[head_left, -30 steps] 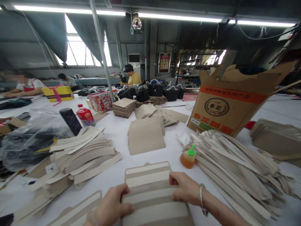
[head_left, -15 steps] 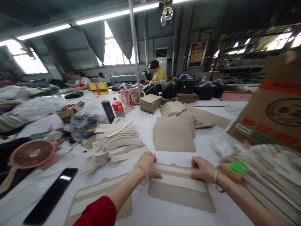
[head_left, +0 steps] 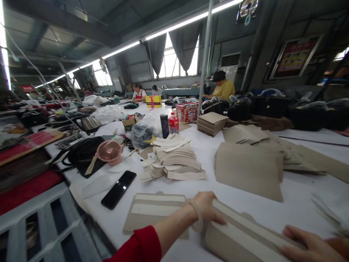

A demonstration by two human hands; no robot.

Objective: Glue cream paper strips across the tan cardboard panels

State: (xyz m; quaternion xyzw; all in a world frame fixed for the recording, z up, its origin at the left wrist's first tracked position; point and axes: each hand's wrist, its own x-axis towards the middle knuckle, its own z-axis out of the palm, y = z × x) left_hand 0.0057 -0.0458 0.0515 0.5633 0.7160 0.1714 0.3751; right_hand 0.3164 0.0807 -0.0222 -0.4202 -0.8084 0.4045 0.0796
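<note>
My left hand grips the upper left corner of a grey-beige cardboard panel, its thumb lying on top. Two pale strips run along this panel, and a small tab juts from its far edge. At the panel's right end is my right hand, somewhat blurred, with thumb and fingers at the panel's edge. A second panel with the same pale strips lies flat on the table to the left, partly behind my left forearm.
Beyond my hands lie a pile of curved pale strips and a stack of plain panels. A phone and a pink fan are at left. Farther back stand a red bottle and black bags. Other people sit beyond.
The view has swung left, so the table's left edge and a slatted grey surface now show. Both hands and the panel between them appear farther right and lower, with the panel slanting more.
</note>
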